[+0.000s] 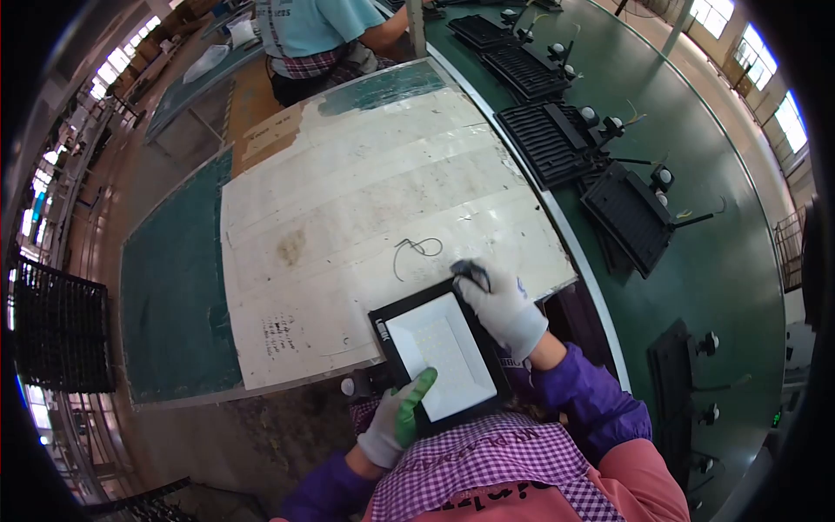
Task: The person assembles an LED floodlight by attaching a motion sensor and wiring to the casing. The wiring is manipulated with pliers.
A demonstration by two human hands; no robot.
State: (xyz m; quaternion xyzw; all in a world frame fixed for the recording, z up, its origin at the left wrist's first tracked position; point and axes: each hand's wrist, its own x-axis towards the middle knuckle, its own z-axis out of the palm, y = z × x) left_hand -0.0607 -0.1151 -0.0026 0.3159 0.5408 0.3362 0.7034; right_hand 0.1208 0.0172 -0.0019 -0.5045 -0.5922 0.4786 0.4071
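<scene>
A black-framed floodlight [442, 355] with a pale glass front is tilted against the table's near edge, in front of my apron. My left hand [398, 419], in a white glove with green fingertips, grips its lower left side, the thumb lying on the glass. At the upper right corner my right hand [500, 309], in a white glove, has its fingers closed around a small dark part [470, 274]. A thin dark wire [419, 247] lies looped on the white table sheet [365, 209] beyond the floodlight.
To the right, a green conveyor [696, 217] carries several black floodlights [631, 213] with sensors and cables. A co-worker in a light blue shirt [313, 30] is beyond the table. Black finned parts [61, 322] stand at the far left.
</scene>
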